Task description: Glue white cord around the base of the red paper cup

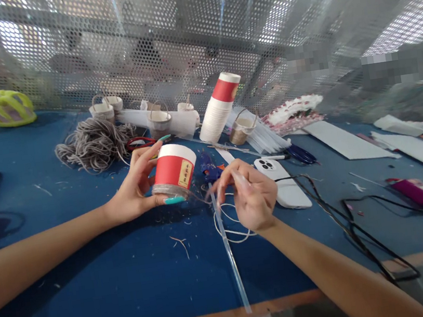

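My left hand (137,187) grips a red and white paper cup (173,166) tilted above the table, fingers at the rim and thumb under the base. Grey cord (171,190) is wound around the cup's lower end. A loose length of it runs toward my right hand (250,192), whose bent, slightly blurred fingers are pinched on it. Just behind those fingers lies a blue hot glue gun (208,168). A long clear glue stick (231,260) reaches from the gun to the table's front edge.
Behind my hands are a bundle of grey cord (93,143), a leaning stack of paper cups (216,113) and several small cord-wrapped baskets. A white phone (288,184) and black cables (329,215) lie to the right. A perforated metal screen (163,39) borders the back.
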A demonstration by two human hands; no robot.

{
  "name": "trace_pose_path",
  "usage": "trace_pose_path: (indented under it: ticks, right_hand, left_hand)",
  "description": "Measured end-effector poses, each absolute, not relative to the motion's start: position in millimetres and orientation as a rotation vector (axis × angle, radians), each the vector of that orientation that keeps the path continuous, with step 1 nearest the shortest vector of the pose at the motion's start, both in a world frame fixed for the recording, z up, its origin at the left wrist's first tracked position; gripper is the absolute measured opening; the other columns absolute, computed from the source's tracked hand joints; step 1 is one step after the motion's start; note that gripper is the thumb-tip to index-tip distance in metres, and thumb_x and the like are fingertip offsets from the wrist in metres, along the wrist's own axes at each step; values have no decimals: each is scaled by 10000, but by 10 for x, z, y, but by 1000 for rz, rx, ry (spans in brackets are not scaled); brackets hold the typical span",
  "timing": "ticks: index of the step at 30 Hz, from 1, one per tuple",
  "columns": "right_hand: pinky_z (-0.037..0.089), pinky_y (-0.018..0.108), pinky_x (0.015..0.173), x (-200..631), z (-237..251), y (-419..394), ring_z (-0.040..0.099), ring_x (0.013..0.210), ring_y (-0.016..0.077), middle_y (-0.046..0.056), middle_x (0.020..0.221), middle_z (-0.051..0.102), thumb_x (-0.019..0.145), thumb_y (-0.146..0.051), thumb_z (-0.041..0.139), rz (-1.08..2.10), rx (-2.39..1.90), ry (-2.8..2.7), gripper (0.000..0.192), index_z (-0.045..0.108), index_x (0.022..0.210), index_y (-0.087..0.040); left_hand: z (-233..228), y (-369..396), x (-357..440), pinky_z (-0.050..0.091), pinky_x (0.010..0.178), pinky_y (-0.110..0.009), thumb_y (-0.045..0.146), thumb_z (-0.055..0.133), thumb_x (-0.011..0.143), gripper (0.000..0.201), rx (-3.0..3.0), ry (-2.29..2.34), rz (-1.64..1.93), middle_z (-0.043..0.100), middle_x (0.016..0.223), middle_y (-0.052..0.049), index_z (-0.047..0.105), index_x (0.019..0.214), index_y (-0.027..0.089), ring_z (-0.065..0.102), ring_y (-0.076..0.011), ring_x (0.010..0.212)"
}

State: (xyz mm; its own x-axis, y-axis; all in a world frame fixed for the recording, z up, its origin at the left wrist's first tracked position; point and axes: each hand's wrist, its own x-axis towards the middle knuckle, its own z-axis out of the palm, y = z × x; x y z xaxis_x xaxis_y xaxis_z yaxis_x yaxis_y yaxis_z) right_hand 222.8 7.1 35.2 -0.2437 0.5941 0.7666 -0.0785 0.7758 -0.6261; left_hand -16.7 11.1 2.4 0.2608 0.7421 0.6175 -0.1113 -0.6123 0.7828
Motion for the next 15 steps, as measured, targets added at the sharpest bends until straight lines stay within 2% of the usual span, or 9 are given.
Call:
trace_pose_path:
  ticks: [2, 3, 5, 6, 7, 9, 11, 15]
  right_hand:
    - [458, 225, 399, 2226, 343, 78, 476, 380, 48, -52, 644, 540, 975, -222, 462, 764, -450, -1719, 293, 467, 682, -214]
    - [454, 216, 401, 2221, 343, 85, 492, 392, 52, -57, 641, 538, 966, -209, 475, 747, -455, -1734, 245, 482, 722, -218]
    - [553, 249, 545, 2199, 346, 108, 630, 584, 98, -35, 742, 578, 902, -189, 565, 595, -454, -1762, 93, 505, 847, -234]
    - [599, 304, 685, 2183, 347, 121, 684, 765, 141, -5, 862, 608, 849, -186, 621, 500, -453, -1785, 157, 507, 941, -243]
    - [599, 376, 843, 2168, 347, 132, 684, 972, 193, 39, 1019, 614, 792, -187, 669, 420, -450, -1824, 322, 491, 1052, -249]
    - [469, 501, 1091, 2145, 343, 144, 532, 1305, 287, 132, 1326, 517, 707, -185, 712, 343, -441, -1942, 647, 391, 1265, -241]
    - [348, 544, 1186, 2144, 338, 136, 380, 1443, 318, 182, 1490, 396, 700, -173, 690, 376, -436, -2083, 816, 264, 1394, -226]
    - [291, 522, 1222, 2189, 337, 95, 278, 1504, 291, 177, 1603, 267, 757, -150, 604, 548, -423, -2235, 862, 136, 1477, -230]
  left_hand:
    - [28, 115, -168, 537, 1063, -431, 394, 849, 696, 839, 1780, 581, 1499, 297, 1471, -60, 440, 1429, 403, 480, -323, 1333]
    - [27, 115, -168, 525, 1076, -437, 383, 853, 694, 838, 1769, 593, 1518, 287, 1492, -59, 440, 1423, 397, 467, -325, 1346]
    - [22, 111, -164, 505, 1094, -455, 384, 858, 686, 847, 1735, 623, 1525, 284, 1517, -68, 427, 1415, 380, 440, -331, 1370]
    - [18, 107, -161, 500, 1097, -461, 394, 859, 682, 850, 1717, 631, 1518, 287, 1526, -74, 419, 1409, 371, 430, -334, 1380]
    - [13, 103, -157, 501, 1095, -463, 404, 862, 677, 851, 1705, 629, 1508, 289, 1533, -81, 414, 1400, 362, 425, -335, 1385]
    - [1, 97, -148, 508, 1086, -457, 396, 871, 665, 849, 1705, 609, 1485, 295, 1539, -93, 408, 1375, 344, 433, -331, 1384]
    - [-10, 98, -141, 520, 1072, -444, 350, 880, 659, 838, 1729, 580, 1461, 332, 1520, -102, 405, 1349, 327, 465, -320, 1363]
    - [-20, 110, -135, 541, 1041, -422, 272, 857, 688, 785, 1773, 523, 1431, 449, 1424, -96, 389, 1318, 313, 538, -296, 1305]
